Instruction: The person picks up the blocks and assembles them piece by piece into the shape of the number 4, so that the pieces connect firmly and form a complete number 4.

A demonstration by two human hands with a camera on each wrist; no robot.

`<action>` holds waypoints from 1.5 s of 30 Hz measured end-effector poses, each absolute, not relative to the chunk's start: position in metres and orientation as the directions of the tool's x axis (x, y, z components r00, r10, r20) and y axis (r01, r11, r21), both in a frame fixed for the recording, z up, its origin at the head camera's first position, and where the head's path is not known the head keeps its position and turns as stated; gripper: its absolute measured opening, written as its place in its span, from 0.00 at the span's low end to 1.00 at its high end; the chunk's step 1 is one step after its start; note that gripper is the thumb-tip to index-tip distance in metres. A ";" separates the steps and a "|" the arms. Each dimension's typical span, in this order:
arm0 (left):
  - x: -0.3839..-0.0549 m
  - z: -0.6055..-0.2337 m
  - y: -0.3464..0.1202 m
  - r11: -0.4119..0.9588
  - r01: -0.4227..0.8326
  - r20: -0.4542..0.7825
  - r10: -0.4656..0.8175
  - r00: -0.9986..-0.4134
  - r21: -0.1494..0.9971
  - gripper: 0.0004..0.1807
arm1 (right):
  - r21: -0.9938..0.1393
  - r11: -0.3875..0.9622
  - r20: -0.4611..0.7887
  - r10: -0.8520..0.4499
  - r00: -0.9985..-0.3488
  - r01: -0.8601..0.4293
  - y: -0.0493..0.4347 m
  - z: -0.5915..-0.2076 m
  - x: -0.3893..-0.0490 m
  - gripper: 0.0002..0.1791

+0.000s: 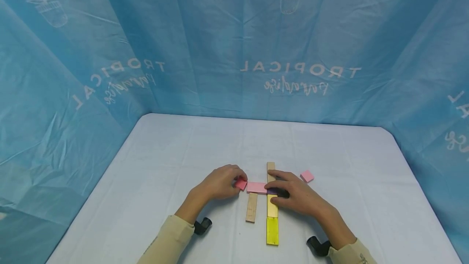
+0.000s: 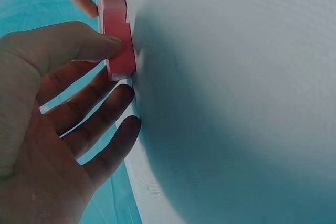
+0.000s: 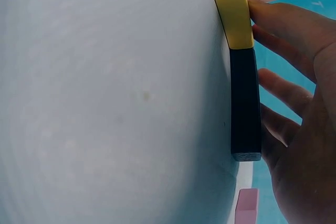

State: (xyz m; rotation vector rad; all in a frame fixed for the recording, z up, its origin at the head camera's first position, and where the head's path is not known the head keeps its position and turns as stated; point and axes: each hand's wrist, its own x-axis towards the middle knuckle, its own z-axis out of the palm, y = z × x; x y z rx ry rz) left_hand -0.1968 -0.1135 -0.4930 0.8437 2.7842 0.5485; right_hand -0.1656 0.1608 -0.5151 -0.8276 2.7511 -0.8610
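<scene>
The red block (image 1: 240, 184) is short and flat-faced with straight edges; it sits at the lower centre of the head frame, at the left end of a longer pink block (image 1: 256, 188). The left hand (image 1: 221, 182) pinches it, thumb on the near side. The right hand (image 1: 298, 192) is spread with its fingers reaching over the column of blocks, clenched on nothing.

That column runs down the lower centre: an upper wood block (image 1: 270, 166), a dark block (image 1: 272, 191), a pale yellow block (image 1: 272, 209) and a bright yellow block (image 1: 272, 231). A lower wood block (image 1: 251, 207) slants slightly below the pink block, and a small pink block (image 1: 307, 176) lies apart, right of the column, on the white table (image 1: 183, 146).

The left wrist view shows 3 fingers extended below the red block and its end face, which the head view hides. The right wrist view shows the dark block's long side and end, mostly covered in the head view, and the thumb tip at the pale yellow block's edge. Only the head view shows both full rows together.
</scene>
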 end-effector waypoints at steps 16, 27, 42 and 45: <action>-0.194 -0.492 -0.113 0.781 0.490 -0.057 0.551 -0.832 0.387 0.15 | -0.560 0.684 0.025 -0.550 -0.835 -0.468 0.162 -0.515 -0.165 0.21; -0.194 -0.491 -0.113 0.781 0.493 -0.055 0.552 -0.832 0.384 0.15 | -0.563 0.686 0.021 -0.546 -0.837 -0.461 0.161 -0.515 -0.165 0.21; -0.193 -0.492 -0.114 0.780 0.501 -0.045 0.555 -0.831 0.375 0.15 | -0.561 0.684 0.022 -0.550 -0.835 -0.466 0.161 -0.515 -0.165 0.21; -0.193 -0.491 -0.114 0.777 0.505 -0.044 0.560 -0.828 0.376 0.15 | -0.562 0.680 0.030 -0.553 -0.833 -0.472 0.162 -0.514 -0.166 0.21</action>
